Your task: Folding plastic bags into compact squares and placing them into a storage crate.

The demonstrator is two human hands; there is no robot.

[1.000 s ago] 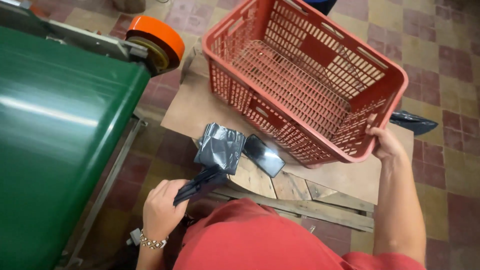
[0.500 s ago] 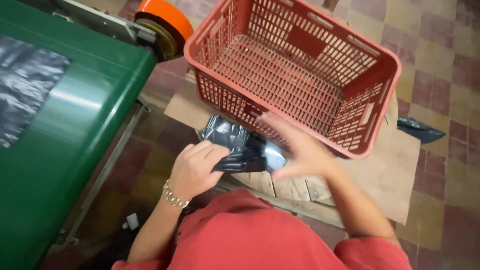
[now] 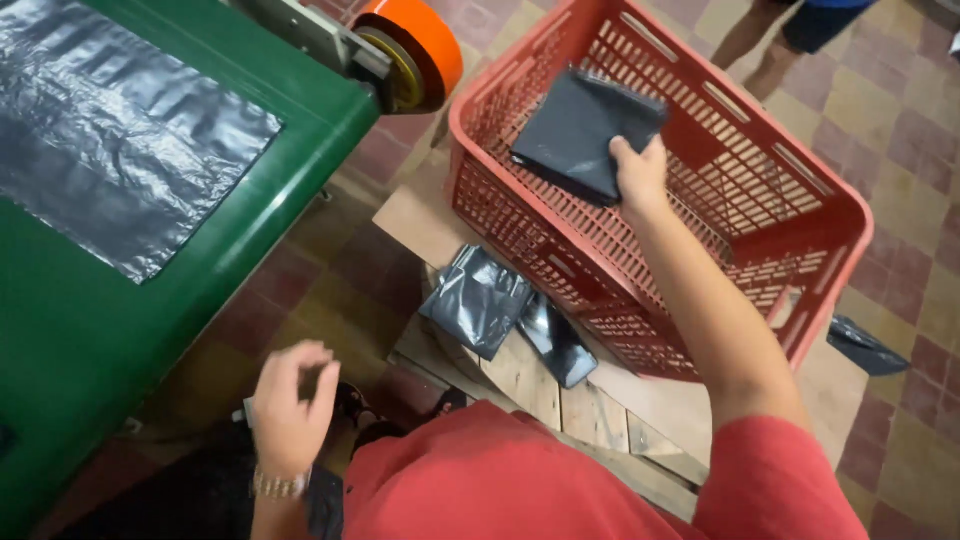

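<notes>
Now the right hand point(image 3: 640, 170) grips a flat dark grey package point(image 3: 585, 130) over the red basket point(image 3: 830, 200), inside its rim. Left hand point(image 3: 290, 405) hangs loosely curled, empty. Two more grey packages point(image 3: 480, 300) lie beside the basket's wall.

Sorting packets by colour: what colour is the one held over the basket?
Dark grey, almost black: the packet, seen in the head view.

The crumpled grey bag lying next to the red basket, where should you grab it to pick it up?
Best guess: pinch the crumpled grey plastic bag at its raised, wrinkled top, coming from above on the side away from the red basket. It lies on the wooden boards against the basket wall, so that side is blocked. The empty left hand is nearer; the right hand holds a dark folded bag.
</notes>
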